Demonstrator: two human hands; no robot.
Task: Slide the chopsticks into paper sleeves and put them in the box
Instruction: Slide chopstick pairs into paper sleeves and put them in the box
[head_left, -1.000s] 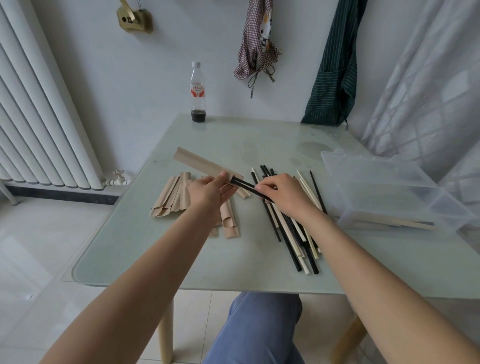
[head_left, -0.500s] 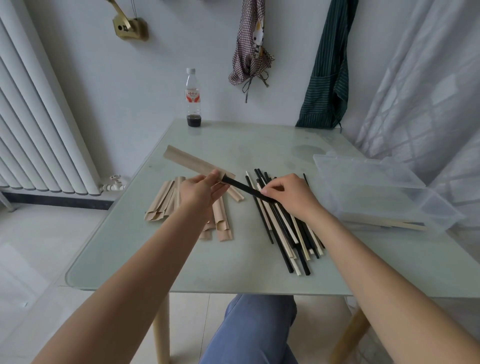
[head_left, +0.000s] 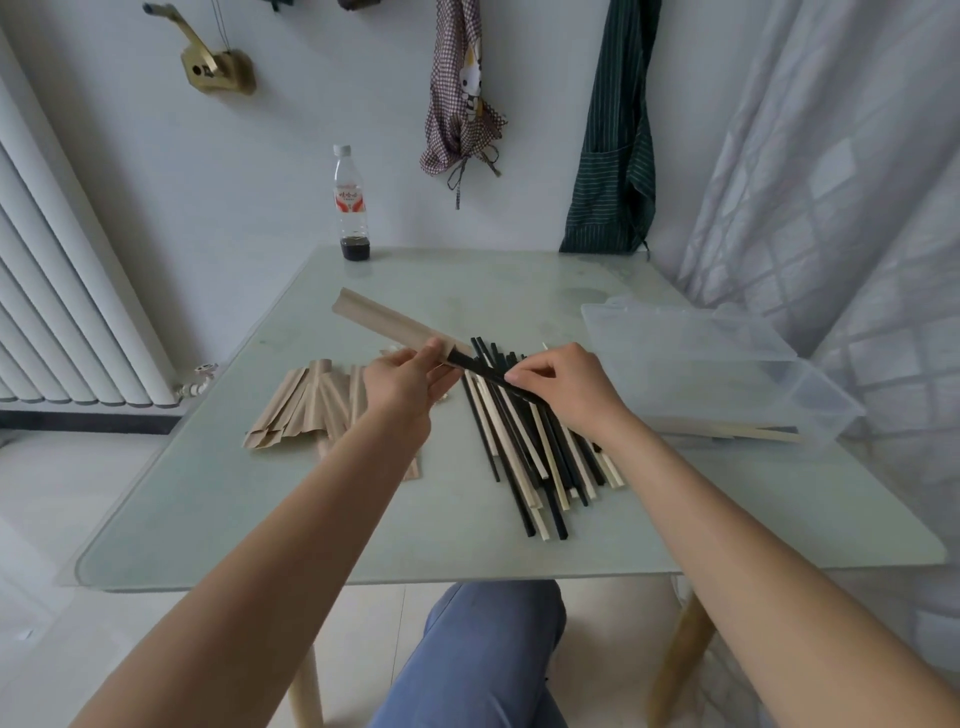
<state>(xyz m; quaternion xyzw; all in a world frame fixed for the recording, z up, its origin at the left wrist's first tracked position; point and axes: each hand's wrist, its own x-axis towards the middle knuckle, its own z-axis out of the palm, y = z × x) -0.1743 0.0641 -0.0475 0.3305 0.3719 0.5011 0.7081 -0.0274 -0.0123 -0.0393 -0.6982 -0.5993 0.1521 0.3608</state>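
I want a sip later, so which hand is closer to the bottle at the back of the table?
Left. The left hand, holding the paper sleeve, sits below and slightly right of the bottle. The right hand, pinching the black chopsticks, is farther right.

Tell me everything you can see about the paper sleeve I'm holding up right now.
The long, flat brown paper sleeve looks like kraft paper, slightly creased. It slants above the frosted glass table, far end up-left. The left hand pinches its near, open end, where black chopsticks, held by the right hand, enter it.
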